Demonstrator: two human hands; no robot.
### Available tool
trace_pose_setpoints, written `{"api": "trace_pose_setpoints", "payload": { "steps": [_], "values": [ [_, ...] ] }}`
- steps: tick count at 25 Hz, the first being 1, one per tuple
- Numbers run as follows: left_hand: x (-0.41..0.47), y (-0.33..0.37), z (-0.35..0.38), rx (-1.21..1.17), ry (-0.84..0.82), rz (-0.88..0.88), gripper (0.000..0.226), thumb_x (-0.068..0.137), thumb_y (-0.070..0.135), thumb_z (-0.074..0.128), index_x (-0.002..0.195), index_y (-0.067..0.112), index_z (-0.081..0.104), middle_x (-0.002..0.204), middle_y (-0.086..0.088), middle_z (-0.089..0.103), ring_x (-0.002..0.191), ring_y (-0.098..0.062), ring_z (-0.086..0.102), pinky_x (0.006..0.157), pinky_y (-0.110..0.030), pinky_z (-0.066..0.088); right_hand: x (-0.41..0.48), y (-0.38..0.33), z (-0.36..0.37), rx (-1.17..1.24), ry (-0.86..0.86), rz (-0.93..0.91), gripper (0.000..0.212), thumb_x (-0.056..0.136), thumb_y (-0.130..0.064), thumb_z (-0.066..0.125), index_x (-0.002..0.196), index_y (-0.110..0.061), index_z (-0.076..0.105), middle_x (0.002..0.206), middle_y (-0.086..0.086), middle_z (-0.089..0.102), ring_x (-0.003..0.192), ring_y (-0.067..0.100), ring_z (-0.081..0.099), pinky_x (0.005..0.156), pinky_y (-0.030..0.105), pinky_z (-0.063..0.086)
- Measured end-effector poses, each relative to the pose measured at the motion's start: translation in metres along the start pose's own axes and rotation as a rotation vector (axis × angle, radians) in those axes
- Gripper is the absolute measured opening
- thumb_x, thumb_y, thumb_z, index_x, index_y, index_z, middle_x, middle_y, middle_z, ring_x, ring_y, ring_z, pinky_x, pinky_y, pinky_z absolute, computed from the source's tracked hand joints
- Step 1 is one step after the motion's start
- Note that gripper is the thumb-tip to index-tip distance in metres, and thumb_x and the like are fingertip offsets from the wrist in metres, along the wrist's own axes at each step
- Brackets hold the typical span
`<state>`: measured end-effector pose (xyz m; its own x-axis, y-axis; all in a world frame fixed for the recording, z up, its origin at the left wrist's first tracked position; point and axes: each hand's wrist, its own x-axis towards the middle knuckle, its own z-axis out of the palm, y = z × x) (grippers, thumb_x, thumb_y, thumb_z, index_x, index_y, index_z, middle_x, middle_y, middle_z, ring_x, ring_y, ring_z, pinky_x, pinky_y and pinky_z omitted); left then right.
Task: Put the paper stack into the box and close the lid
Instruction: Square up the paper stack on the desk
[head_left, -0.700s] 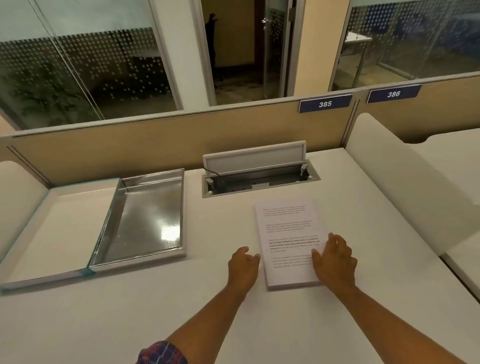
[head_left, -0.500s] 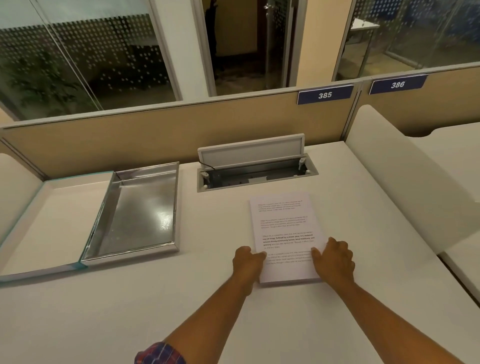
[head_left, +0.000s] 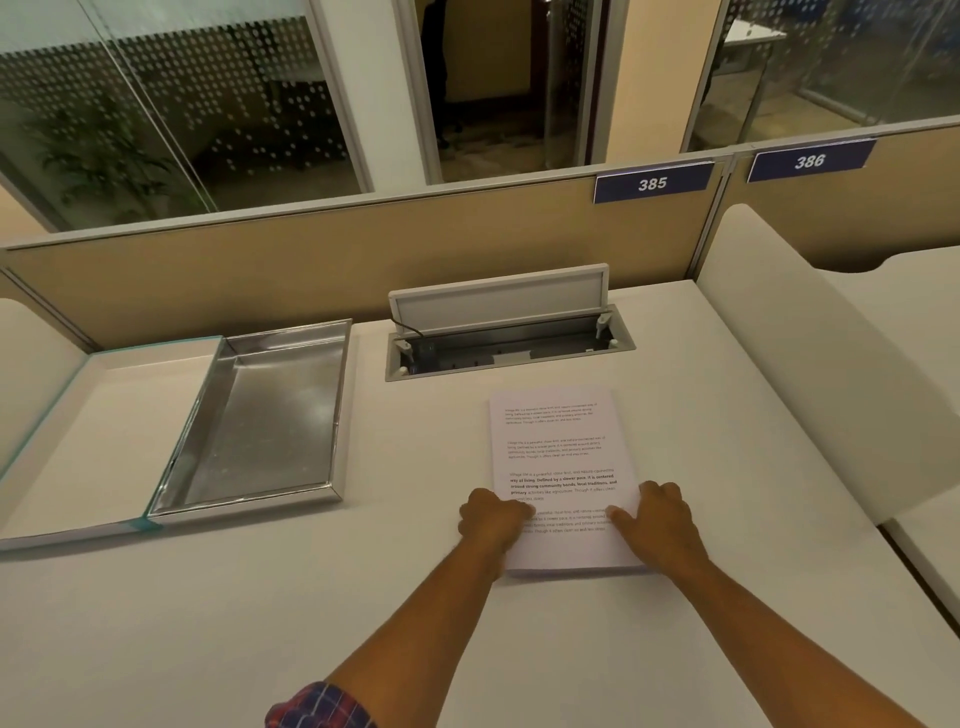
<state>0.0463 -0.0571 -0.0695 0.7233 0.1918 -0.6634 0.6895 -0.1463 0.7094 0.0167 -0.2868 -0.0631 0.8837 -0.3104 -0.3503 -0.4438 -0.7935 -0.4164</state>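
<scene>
A white paper stack (head_left: 561, 452) with printed text lies flat on the desk, right of centre. My left hand (head_left: 493, 519) grips its left edge near the front corner, fingers curled over the top sheet. My right hand (head_left: 657, 522) grips the right edge, thumb on top. To the left lies the open box: a shiny silver tray (head_left: 270, 415) and, hinged on its left, the flat white lid (head_left: 98, 441) with a teal edge, lying open on the desk.
An open cable hatch (head_left: 509, 338) with its flap raised sits in the desk behind the paper. A tan partition (head_left: 363, 260) runs along the back. A white side divider (head_left: 810, 364) bounds the desk on the right.
Both hands closed in from beside the stack onto its left and right edges, fingers curling over the top sheet. The stack has stayed in place.
</scene>
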Motion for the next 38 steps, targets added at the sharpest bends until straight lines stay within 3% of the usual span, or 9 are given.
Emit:
{"api": "trace_pose_setpoints", "payload": {
  "steps": [7, 13, 17, 21, 25, 27, 30, 33, 38],
  "values": [
    [-0.05, 0.034, -0.005, 0.012, -0.005, 0.129, 0.026, 0.089, 0.005, 0.064, 0.111, 0.001, 0.077, 0.108, -0.01, 0.081, 0.085, -0.021, 0.077, 0.05, -0.017, 0.055, 0.006, 0.005, 0.001, 0.044, 0.0, -0.007, 0.056, 0.091, -0.05, 0.067, 0.125, -0.006, 0.056, 0.125, 0.015, 0.053, 0.112, 0.034, 0.06, 0.095, 0.049, 0.056],
    [-0.038, 0.044, -0.02, -0.088, -0.095, 0.038, 0.025, 0.09, 0.003, 0.069, 0.115, 0.001, 0.074, 0.111, -0.011, 0.08, 0.085, -0.02, 0.075, 0.057, -0.024, 0.057, 0.006, 0.008, 0.003, 0.059, 0.008, -0.014, 0.057, 0.089, -0.052, 0.069, 0.123, -0.008, 0.057, 0.122, 0.013, 0.053, 0.109, 0.032, 0.061, 0.092, 0.049, 0.057],
    [-0.033, 0.047, -0.022, -0.152, -0.105, 0.044, 0.024, 0.088, 0.003, 0.072, 0.112, -0.002, 0.073, 0.107, -0.018, 0.081, 0.093, -0.034, 0.08, 0.075, -0.04, 0.068, 0.006, 0.007, 0.002, 0.061, 0.018, -0.012, 0.058, 0.088, -0.052, 0.07, 0.123, -0.007, 0.057, 0.121, 0.013, 0.054, 0.108, 0.031, 0.062, 0.092, 0.05, 0.058],
    [-0.03, 0.047, -0.022, -0.158, -0.098, 0.047, 0.016, 0.089, 0.006, 0.073, 0.104, 0.0, 0.073, 0.1, -0.019, 0.082, 0.081, -0.032, 0.079, 0.058, -0.033, 0.062, 0.006, 0.007, 0.002, 0.063, 0.016, -0.018, 0.058, 0.089, -0.052, 0.07, 0.123, -0.007, 0.056, 0.122, 0.013, 0.054, 0.11, 0.032, 0.061, 0.092, 0.05, 0.058],
    [-0.023, 0.053, -0.025, -0.131, -0.154, 0.02, 0.026, 0.088, 0.01, 0.075, 0.112, 0.0, 0.072, 0.105, -0.023, 0.081, 0.078, -0.026, 0.073, 0.059, -0.029, 0.055, 0.006, 0.008, 0.003, 0.058, 0.02, -0.018, 0.058, 0.088, -0.052, 0.07, 0.122, -0.007, 0.057, 0.121, 0.013, 0.054, 0.109, 0.032, 0.062, 0.092, 0.05, 0.058],
    [-0.02, 0.057, -0.026, -0.074, -0.155, 0.048, 0.014, 0.088, 0.009, 0.077, 0.099, 0.004, 0.071, 0.098, -0.017, 0.081, 0.072, -0.019, 0.065, 0.054, -0.022, 0.048, 0.007, 0.008, 0.002, 0.05, 0.014, -0.018, 0.057, 0.088, -0.052, 0.071, 0.122, -0.007, 0.057, 0.121, 0.014, 0.054, 0.109, 0.033, 0.062, 0.092, 0.05, 0.058],
    [-0.014, 0.058, -0.025, -0.029, -0.112, 0.101, 0.017, 0.089, 0.002, 0.076, 0.08, 0.009, 0.063, 0.094, -0.012, 0.08, 0.076, -0.021, 0.074, 0.06, -0.026, 0.064, 0.005, 0.008, 0.001, 0.043, 0.015, -0.024, 0.058, 0.088, -0.053, 0.07, 0.121, -0.008, 0.058, 0.12, 0.013, 0.054, 0.107, 0.032, 0.062, 0.091, 0.049, 0.058],
    [-0.009, 0.053, -0.021, -0.08, -0.142, 0.064, 0.015, 0.087, 0.001, 0.077, 0.101, -0.001, 0.071, 0.108, -0.019, 0.081, 0.091, -0.035, 0.081, 0.076, -0.046, 0.068, 0.005, 0.008, 0.0, 0.052, 0.016, -0.03, 0.057, 0.089, -0.053, 0.07, 0.121, -0.007, 0.058, 0.12, 0.014, 0.054, 0.107, 0.032, 0.062, 0.091, 0.049, 0.058],
    [-0.009, 0.055, -0.011, 0.015, -0.195, 0.062, 0.028, 0.099, 0.011, 0.064, 0.126, 0.007, 0.067, 0.118, -0.013, 0.078, 0.099, -0.029, 0.076, 0.072, -0.036, 0.062, 0.003, 0.007, -0.003, 0.056, 0.003, -0.026, 0.057, 0.088, -0.053, 0.07, 0.122, -0.008, 0.057, 0.12, 0.012, 0.054, 0.106, 0.031, 0.062, 0.091, 0.048, 0.058]
  ]
}}
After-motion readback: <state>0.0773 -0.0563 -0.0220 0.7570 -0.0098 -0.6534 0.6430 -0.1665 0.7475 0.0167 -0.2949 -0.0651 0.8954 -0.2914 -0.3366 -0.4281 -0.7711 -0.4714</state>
